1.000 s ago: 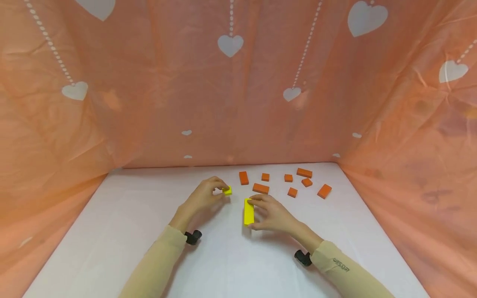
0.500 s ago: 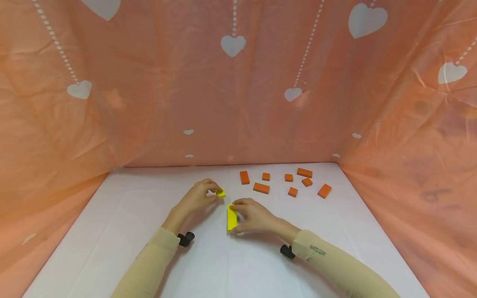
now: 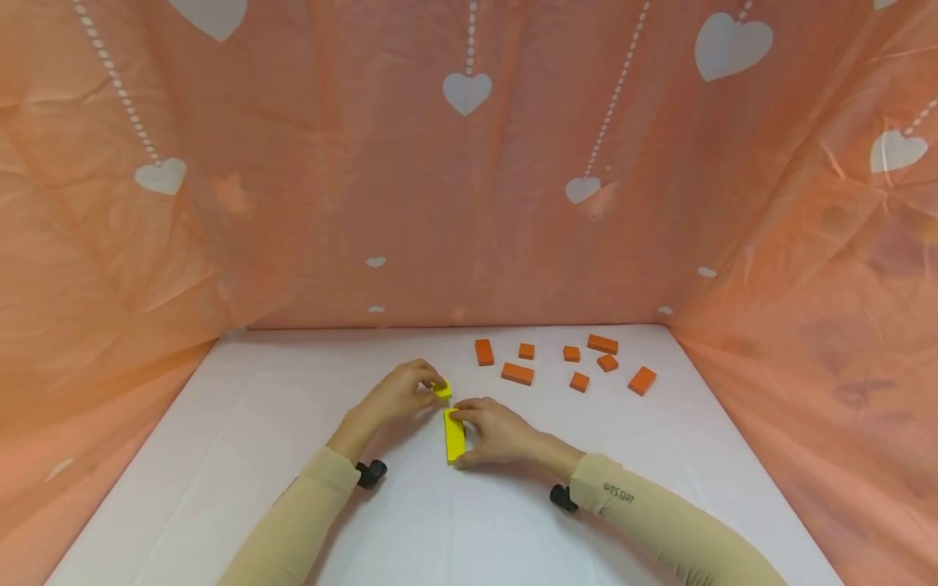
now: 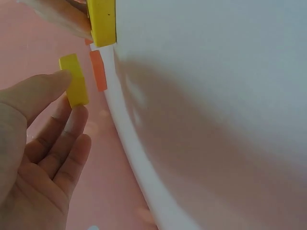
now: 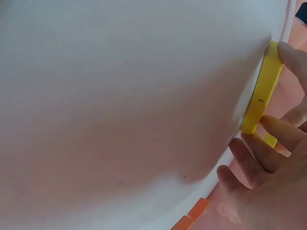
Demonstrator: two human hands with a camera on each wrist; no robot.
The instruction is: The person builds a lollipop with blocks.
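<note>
Long block (image 3: 454, 437) has moved left since a second ago, over table (image 3: 440, 529), just nearer the person than small block (image 3: 443, 391); likely light, stiff, best held by its ends, where widely spread right hand (image 3: 504, 432) pinches. Left hand (image 3: 396, 394) pinches small block narrowly. Orange blocks (image 3: 517, 374) lie beyond.

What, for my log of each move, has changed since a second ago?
The right hand has brought the long yellow block leftward and slightly nearer, closer to the small yellow block, which the left hand has also shifted slightly nearer. Both blocks stay held; neither was let go. The orange blocks stayed put.
</note>
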